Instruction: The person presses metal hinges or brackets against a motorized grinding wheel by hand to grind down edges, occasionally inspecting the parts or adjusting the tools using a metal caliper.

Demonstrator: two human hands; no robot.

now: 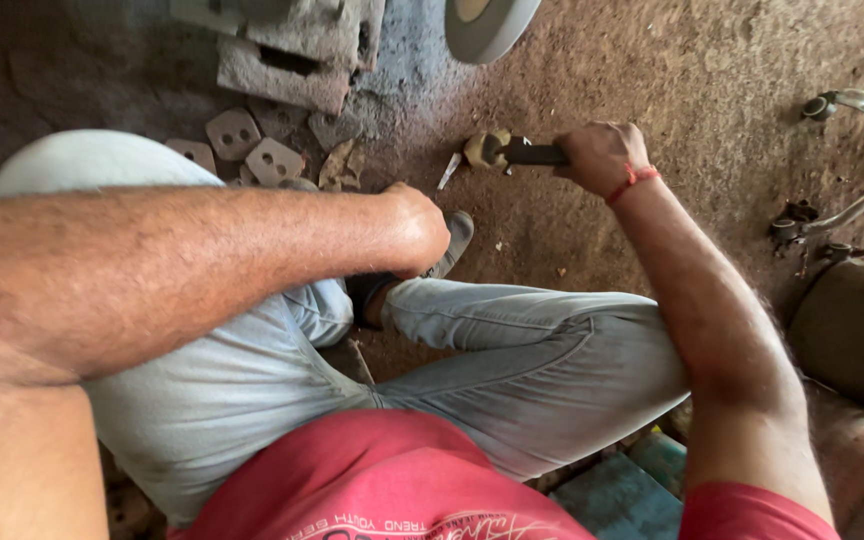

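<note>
We see no container holding anything here; the nearest vessel-like shape, a pale round rim [482, 25] at twelve o'clock, shows us nothing of its inside; the thing in hand is a hammer [512, 152], lying level just above the dirt floor [712, 70] at about one o'clock, its head a worn, yellowish lump, its handle dark and short; our right hand [602, 155] is closed in a fist around that handle, a red thread at the wrist; our left hand [417, 228] sits near the centre, curled shut above a grey shoe [457, 238], and we cannot tell what it grips, if anything; flat metal plates [252, 145] with holes lie at eleven o'clock, well apart from the hammer.
</note>
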